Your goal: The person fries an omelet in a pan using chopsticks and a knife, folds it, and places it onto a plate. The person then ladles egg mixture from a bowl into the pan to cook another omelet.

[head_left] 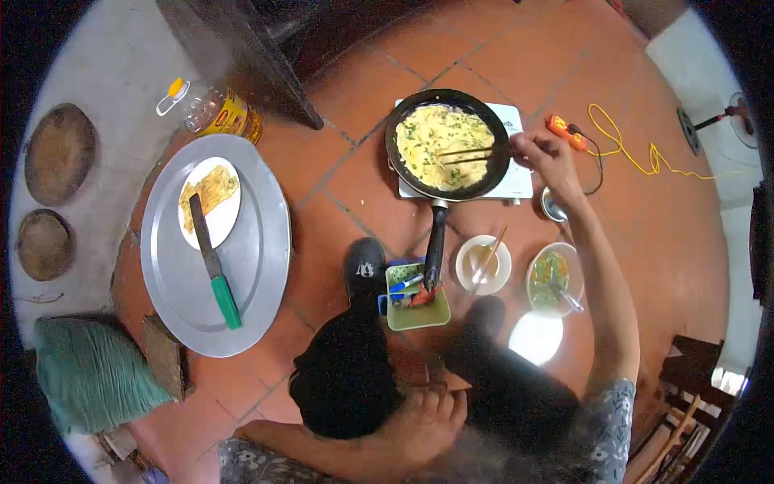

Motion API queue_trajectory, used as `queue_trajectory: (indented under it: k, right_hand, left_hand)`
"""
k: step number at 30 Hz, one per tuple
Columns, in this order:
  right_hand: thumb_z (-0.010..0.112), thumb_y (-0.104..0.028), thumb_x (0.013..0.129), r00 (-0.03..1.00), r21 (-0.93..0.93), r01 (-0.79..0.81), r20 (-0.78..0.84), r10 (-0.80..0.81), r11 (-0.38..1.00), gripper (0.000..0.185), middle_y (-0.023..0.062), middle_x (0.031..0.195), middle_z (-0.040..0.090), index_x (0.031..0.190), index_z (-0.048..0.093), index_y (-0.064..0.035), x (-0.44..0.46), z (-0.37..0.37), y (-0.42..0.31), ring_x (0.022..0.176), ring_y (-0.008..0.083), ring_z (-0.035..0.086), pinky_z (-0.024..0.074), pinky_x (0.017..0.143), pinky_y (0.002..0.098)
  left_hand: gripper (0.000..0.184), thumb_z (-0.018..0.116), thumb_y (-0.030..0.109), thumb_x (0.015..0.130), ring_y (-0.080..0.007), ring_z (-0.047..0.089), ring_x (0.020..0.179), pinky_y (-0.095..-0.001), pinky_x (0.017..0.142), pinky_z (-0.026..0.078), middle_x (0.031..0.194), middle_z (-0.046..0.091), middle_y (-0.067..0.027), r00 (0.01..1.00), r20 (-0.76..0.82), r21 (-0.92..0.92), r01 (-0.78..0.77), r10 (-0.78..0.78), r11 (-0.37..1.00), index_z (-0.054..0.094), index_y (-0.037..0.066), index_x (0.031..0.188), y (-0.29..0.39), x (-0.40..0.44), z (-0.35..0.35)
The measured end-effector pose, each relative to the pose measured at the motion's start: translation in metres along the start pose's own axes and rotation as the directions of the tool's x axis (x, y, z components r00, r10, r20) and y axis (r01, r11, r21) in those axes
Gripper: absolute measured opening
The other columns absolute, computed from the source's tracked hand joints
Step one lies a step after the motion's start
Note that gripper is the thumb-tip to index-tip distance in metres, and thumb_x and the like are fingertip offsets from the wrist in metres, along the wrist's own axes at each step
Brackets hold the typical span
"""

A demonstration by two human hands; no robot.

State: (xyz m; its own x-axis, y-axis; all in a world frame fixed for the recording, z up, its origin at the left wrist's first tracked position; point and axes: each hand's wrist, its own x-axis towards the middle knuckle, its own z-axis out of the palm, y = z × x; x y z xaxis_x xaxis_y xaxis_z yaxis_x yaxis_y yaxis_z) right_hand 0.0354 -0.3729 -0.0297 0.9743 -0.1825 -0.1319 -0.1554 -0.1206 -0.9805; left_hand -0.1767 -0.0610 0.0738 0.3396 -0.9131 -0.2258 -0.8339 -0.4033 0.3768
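Observation:
My right hand [550, 161] holds dark chopsticks [472, 153], whose tips touch the yellow egg with green bits [431, 141] spread in a black frying pan [501, 173]. Under the pan is a white cooker [520, 181] on the tiled floor; the pan's handle [436, 238] points toward me. Low in the view, my left hand [427, 423] rests near my lap with its fingers curled; whether anything is inside them is hidden. Left of the pan, a large metal tray [270, 266] bears a white plate [230, 218] with a folded piece of egg [216, 187] and a green-handled knife [219, 282].
An oil bottle [218, 113] stands behind the tray. Nearer me are a green basket [419, 317], a bowl with chopsticks [484, 264] and a bowl of green-flecked liquid [548, 278] with a spoon. An orange power socket [566, 131] with a yellow cord lies right of the cooker.

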Motion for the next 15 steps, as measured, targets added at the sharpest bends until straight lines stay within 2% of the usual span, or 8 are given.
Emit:
queue_trajectory:
  k: [1, 2, 4, 5, 8, 9, 11, 15]
  right_hand:
    - [0.057, -0.014, 0.088, 1.0, 0.041, -0.014, 0.015, 0.013, 0.999, 0.02, 0.006, 0.086, 0.063, 0.094, 0.062, 0.0035, 0.0, 0.005, 0.008, 0.08, 0.013, 0.06, 0.0502, 0.073, 0.0252]
    - [0.056, -0.014, 0.088, 1.0, 0.055, -0.026, 0.013, 0.026, 0.998, 0.02, 0.0061, 0.087, 0.063, 0.096, 0.062, 0.0034, 0.003, 0.005, 0.021, 0.08, 0.0135, 0.06, 0.0501, 0.073, 0.0251]
    - [0.057, -0.015, 0.088, 0.999, 0.112, -0.032, 0.027, 0.029, 0.993, 0.02, 0.0074, 0.089, 0.063, 0.096, 0.062, 0.0031, 0.004, 0.009, 0.039, 0.082, 0.0142, 0.06, 0.0506, 0.075, 0.0252]
    - [0.057, -0.016, 0.088, 0.998, 0.121, -0.065, -0.014, 0.067, 0.991, 0.022, 0.0082, 0.093, 0.063, 0.098, 0.062, 0.0027, 0.003, 0.011, 0.043, 0.083, 0.015, 0.061, 0.0509, 0.077, 0.0259]
    - [0.057, -0.018, 0.088, 0.991, 0.16, -0.101, -0.072, 0.114, 0.982, 0.024, 0.0084, 0.096, 0.063, 0.099, 0.061, 0.0022, 0.003, 0.014, 0.055, 0.084, 0.0156, 0.061, 0.0512, 0.079, 0.0268]
    - [0.057, -0.018, 0.088, 0.991, 0.162, -0.102, -0.071, 0.115, 0.981, 0.024, 0.0084, 0.096, 0.063, 0.099, 0.061, 0.0022, 0.005, 0.013, 0.06, 0.084, 0.0156, 0.061, 0.0512, 0.079, 0.0268]
    - [0.057, -0.019, 0.088, 0.983, 0.252, -0.128, -0.095, 0.156, 0.959, 0.024, 0.0076, 0.095, 0.064, 0.1, 0.061, 0.0011, 0.01, 0.011, 0.074, 0.083, 0.0153, 0.061, 0.0514, 0.078, 0.0261]
    - [0.058, -0.019, 0.087, 0.978, 0.279, -0.147, -0.102, 0.182, 0.949, 0.022, 0.0072, 0.093, 0.064, 0.099, 0.062, 0.0002, 0.015, 0.008, 0.088, 0.083, 0.0144, 0.061, 0.052, 0.076, 0.0252]
  left_hand:
    - [0.039, 0.047, 0.016, 0.077, -0.0204, 0.051, 0.071, -0.0321, 0.063, 0.044, 0.076, 0.051, -0.006, 0.997, -0.073, -0.009, -0.03, 0.03, 0.999, 0.054, -0.001, 0.111, -0.003, 0.001, 0.007]
    - [0.039, 0.047, 0.016, 0.077, -0.0204, 0.051, 0.071, -0.0321, 0.063, 0.044, 0.076, 0.051, -0.006, 0.998, -0.064, -0.014, -0.024, 0.023, 1.0, 0.054, -0.001, 0.111, 0.0, 0.0, 0.01]
    - [0.029, 0.054, 0.02, 0.084, -0.0226, 0.049, 0.083, -0.0417, 0.078, 0.04, 0.086, 0.051, -0.0113, 0.949, -0.315, 0.082, 0.051, -0.023, 0.995, 0.06, 0.009, 0.11, 0.003, 0.005, 0.001]
    - [0.03, 0.051, 0.021, 0.084, -0.0223, 0.049, 0.081, -0.0382, 0.077, 0.04, 0.082, 0.051, -0.0115, 0.975, -0.216, 0.146, -0.027, 0.058, 0.989, 0.06, 0.008, 0.11, -0.004, 0.003, -0.012]
    - [0.031, 0.048, 0.02, 0.086, -0.0246, 0.05, 0.083, -0.0375, 0.075, 0.041, 0.086, 0.053, -0.0143, 0.941, -0.338, 0.154, 0.074, -0.018, 0.985, 0.058, 0.004, 0.111, -0.012, 0.011, 0.001]
    - [0.031, 0.048, 0.02, 0.086, -0.0246, 0.05, 0.083, -0.0375, 0.075, 0.041, 0.086, 0.053, -0.0143, 0.942, -0.335, 0.154, 0.075, -0.019, 0.985, 0.058, 0.004, 0.111, -0.017, 0.012, -0.002]
    - [0.032, 0.046, 0.019, 0.087, -0.0269, 0.051, 0.085, -0.038, 0.076, 0.042, 0.091, 0.055, -0.0178, 0.983, -0.165, 0.235, -0.038, 0.078, 0.971, 0.057, 0.001, 0.112, -0.025, 0.012, -0.011]
    - [0.034, 0.045, 0.019, 0.088, -0.0282, 0.051, 0.087, -0.0385, 0.077, 0.042, 0.098, 0.055, -0.0203, 0.981, -0.193, 0.17, 0.012, 0.021, 0.985, 0.055, 0.0, 0.115, -0.025, 0.014, -0.013]
